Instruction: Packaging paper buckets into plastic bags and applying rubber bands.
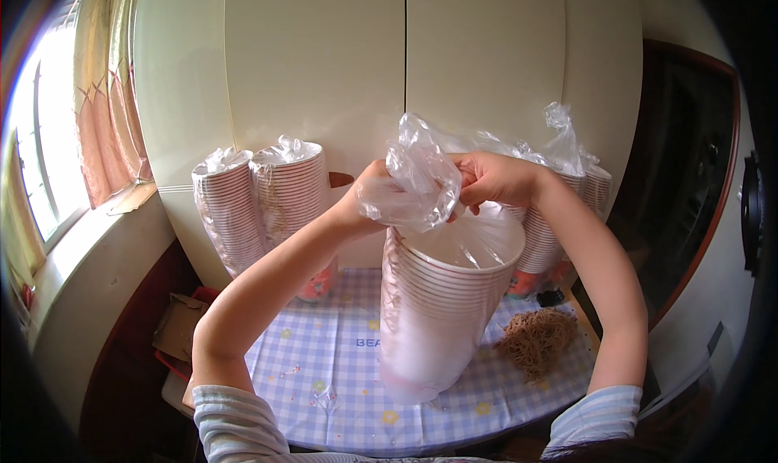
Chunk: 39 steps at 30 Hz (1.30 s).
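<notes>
In front of me a tall stack of white paper cups [438, 317] stands on the table inside a clear plastic bag [423, 175]. The bag's top is gathered and bunched above the stack's open end. My left hand [369, 197] is closed around the gathered plastic, partly covered by it. From the other side my right hand [496, 181] is closed with its fingers pinched together at the neck of the bag; any small thing in them is hidden. Right of the stack lies a tangled heap of thin brown loops [538, 341], which look like rubber bands.
Two bagged cup stacks [292, 187] [225, 208] stand at the back left. More bagged cup stacks [553, 220] stand at the back right, behind my right arm. A small black object [551, 298] lies near the heap. A blue checked cloth [324, 382] covers the table; pale cabinet doors [316, 66] rise behind.
</notes>
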Each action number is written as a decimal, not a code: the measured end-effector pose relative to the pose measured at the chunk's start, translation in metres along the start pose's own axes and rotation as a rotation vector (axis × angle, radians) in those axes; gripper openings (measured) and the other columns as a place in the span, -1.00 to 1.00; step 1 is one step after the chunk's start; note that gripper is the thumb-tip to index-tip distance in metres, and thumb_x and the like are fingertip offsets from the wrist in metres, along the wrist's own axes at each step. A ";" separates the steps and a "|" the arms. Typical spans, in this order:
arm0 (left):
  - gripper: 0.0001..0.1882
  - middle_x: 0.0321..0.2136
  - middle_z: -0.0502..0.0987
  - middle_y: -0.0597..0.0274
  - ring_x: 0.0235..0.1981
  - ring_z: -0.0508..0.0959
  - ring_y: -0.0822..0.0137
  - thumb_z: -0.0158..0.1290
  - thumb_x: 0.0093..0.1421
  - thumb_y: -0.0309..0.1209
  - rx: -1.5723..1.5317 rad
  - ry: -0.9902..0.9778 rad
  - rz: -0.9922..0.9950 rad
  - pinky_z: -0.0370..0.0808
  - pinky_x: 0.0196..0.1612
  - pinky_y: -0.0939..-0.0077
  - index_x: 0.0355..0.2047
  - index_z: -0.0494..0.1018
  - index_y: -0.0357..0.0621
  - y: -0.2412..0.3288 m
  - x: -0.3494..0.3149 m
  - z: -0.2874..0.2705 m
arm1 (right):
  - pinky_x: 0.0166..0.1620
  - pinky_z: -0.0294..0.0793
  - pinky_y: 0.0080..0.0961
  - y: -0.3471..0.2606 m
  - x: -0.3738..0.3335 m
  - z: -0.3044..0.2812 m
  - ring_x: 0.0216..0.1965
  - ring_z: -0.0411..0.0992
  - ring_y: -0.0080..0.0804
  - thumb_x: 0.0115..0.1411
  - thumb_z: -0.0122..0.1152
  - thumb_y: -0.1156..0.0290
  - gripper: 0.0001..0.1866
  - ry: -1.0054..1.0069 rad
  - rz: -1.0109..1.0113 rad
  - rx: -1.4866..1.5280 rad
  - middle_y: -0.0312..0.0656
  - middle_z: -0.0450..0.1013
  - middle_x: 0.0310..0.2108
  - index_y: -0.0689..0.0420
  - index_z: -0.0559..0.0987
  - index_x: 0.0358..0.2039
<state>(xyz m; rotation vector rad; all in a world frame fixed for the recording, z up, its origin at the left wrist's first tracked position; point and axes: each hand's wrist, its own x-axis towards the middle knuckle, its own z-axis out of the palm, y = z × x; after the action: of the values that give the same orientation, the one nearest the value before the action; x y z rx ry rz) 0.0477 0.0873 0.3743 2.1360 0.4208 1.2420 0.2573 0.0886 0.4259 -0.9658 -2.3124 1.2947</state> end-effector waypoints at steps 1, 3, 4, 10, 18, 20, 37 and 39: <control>-0.81 -0.45 0.53 0.23 -0.40 0.47 0.49 0.17 -0.09 -0.46 0.033 -0.043 -0.009 0.42 -0.32 0.58 -0.42 0.49 -0.23 -0.003 0.002 -0.001 | -0.32 0.28 -0.75 0.006 0.005 -0.001 -0.37 0.41 -0.62 -0.02 0.01 0.61 -0.17 -0.027 -0.014 -0.042 -0.30 0.47 -0.41 -0.06 -0.08 0.24; -0.81 -0.44 0.53 0.22 -0.40 0.48 0.47 0.18 -0.10 -0.45 0.215 -0.061 0.103 0.42 -0.33 0.58 -0.44 0.50 -0.23 -0.008 0.003 -0.005 | -0.23 0.31 -0.67 0.009 0.012 0.001 -0.42 0.41 -0.61 -0.04 0.03 0.64 -0.17 -0.073 -0.056 -0.076 -0.28 0.48 -0.40 -0.04 -0.06 0.24; -0.80 -0.44 0.53 0.21 -0.41 0.49 0.46 0.18 -0.11 -0.45 0.230 -0.059 0.068 0.43 -0.33 0.57 -0.43 0.50 -0.23 -0.008 0.004 -0.006 | -0.23 0.31 -0.67 0.008 0.012 0.000 -0.42 0.41 -0.61 -0.04 0.03 0.64 -0.17 -0.074 -0.057 -0.077 -0.28 0.48 -0.40 -0.04 -0.06 0.24; -0.77 -0.44 0.52 0.19 -0.42 0.50 0.44 0.20 -0.17 -0.47 0.212 -0.008 0.069 0.43 -0.33 0.56 -0.44 0.50 -0.25 -0.007 0.004 -0.005 | -0.19 0.33 -0.60 -0.009 0.007 0.005 -0.42 0.39 -0.57 -0.06 0.04 0.70 -0.14 -0.040 -0.106 -0.056 -0.20 0.46 -0.47 0.07 -0.11 0.24; -0.83 -0.54 0.49 0.22 -0.53 0.43 0.49 0.10 -0.18 -0.53 0.070 -0.110 -0.009 0.38 -0.47 0.56 -0.50 0.45 -0.32 -0.012 0.000 -0.013 | -0.21 0.28 -0.60 -0.025 0.000 0.015 -0.38 0.32 -0.53 -0.14 0.03 0.66 -0.21 0.041 -0.007 -0.234 -0.22 0.38 -0.45 0.17 0.03 0.17; -0.79 -0.50 0.49 0.21 -0.50 0.44 0.49 0.10 -0.15 -0.53 0.018 -0.179 -0.003 0.40 -0.43 0.56 -0.43 0.45 -0.32 -0.005 -0.003 -0.018 | -0.20 0.28 -0.60 -0.027 -0.004 0.017 -0.36 0.32 -0.52 -0.15 0.03 0.65 -0.25 0.068 -0.004 -0.243 -0.21 0.38 -0.43 0.19 0.07 0.14; -0.67 -0.36 0.43 0.09 -0.26 0.43 0.14 -0.02 0.04 -0.40 0.528 -0.295 0.275 0.37 -0.17 0.36 -0.13 0.40 -0.13 0.019 0.022 -0.003 | -0.13 0.30 -0.62 -0.003 -0.005 0.018 -0.27 0.33 -0.53 -0.15 0.11 0.67 -0.38 0.265 -0.119 0.061 -0.17 0.39 -0.34 0.26 0.13 -0.02; -0.65 -0.36 0.43 0.09 -0.26 0.43 0.15 0.01 0.00 -0.41 0.592 -0.263 0.369 0.38 -0.19 0.34 -0.15 0.40 -0.14 0.017 0.022 -0.001 | -0.13 0.31 -0.61 -0.004 -0.004 0.021 -0.25 0.34 -0.51 -0.14 0.11 0.67 -0.39 0.277 -0.143 0.125 -0.15 0.39 -0.33 0.26 0.13 -0.03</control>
<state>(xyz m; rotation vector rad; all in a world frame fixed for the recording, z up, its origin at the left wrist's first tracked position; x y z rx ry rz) 0.0575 0.0868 0.4007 2.9472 0.3112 1.0885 0.2469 0.0719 0.4179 -0.8616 -2.0259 1.1528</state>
